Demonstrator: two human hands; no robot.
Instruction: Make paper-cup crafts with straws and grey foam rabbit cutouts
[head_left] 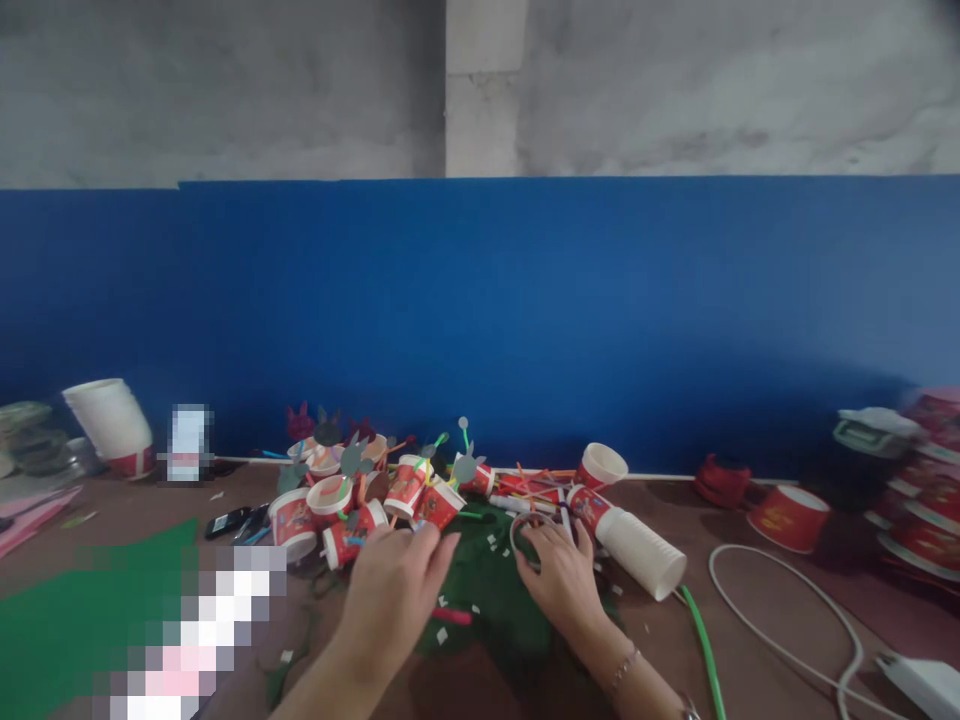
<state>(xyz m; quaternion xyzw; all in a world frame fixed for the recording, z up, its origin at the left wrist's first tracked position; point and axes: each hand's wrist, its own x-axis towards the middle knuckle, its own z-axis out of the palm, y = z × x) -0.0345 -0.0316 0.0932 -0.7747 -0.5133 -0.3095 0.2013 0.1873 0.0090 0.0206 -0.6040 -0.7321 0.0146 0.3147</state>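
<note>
My left hand [394,590] reaches forward over a dark green felt sheet [495,590], its fingertips touching a red and white paper cup [437,505] in a cluster of several decorated cups [352,495] with coloured straws and grey paper shapes. The fingers are curled loosely; what they hold, if anything, is hidden. My right hand [559,575] lies spread on the felt, fingers extended beside a clear tape ring [525,530] and a stack of white cups lying on its side [637,555].
A blue wall panel [525,320] rises behind the table. A tilted stack of white cups [112,420] stands at far left, green paper [90,610] at front left. A red bowl [789,517], a white cable [795,620], a green tube [705,650] and more red cups [926,480] lie right.
</note>
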